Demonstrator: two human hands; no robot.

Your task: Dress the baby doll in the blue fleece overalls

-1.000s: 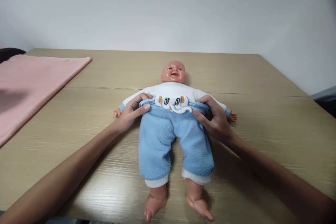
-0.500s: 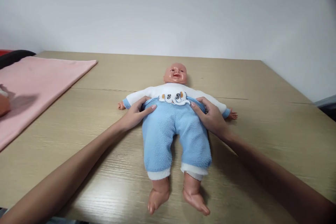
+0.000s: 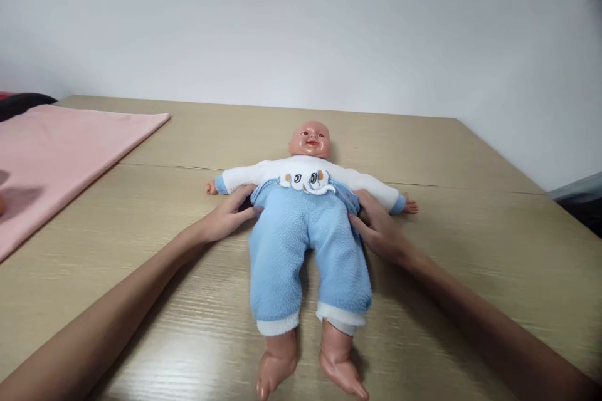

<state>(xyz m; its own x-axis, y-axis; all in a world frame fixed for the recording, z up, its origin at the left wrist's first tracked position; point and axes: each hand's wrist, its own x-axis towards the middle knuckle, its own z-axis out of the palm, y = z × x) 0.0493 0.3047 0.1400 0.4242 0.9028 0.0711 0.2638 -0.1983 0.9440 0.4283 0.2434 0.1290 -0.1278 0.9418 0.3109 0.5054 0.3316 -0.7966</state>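
A baby doll (image 3: pixel 309 140) lies on its back on the table, its head away from me and its arms spread. It wears a white long-sleeved top (image 3: pixel 249 174) and fleecy blue trousers (image 3: pixel 279 250) with white cuffs and an embroidered animal face at the waist. At the left side of the waist, my left hand (image 3: pixel 230 216) is closed on the trousers, thumb in front. My right hand (image 3: pixel 379 225) grips the trousers at the opposite hip. The other fingertips of both hands are partly hidden by cloth and the doll's body. Both bare feet stick out toward me.
A pink cloth (image 3: pixel 70 156) covers the table's left side, with a dark curved object (image 3: pixel 26 105) behind it. Part of a skin-toned object shows at the left edge. The wooden table (image 3: pixel 179 301) meets a white wall. Something dark (image 3: pixel 583 200) stands beyond its right edge.
Both thumbs have slid outward from the front of the trousers to the sides of the hips. The view has shifted slightly, so the doll appears lower and a little to the left.
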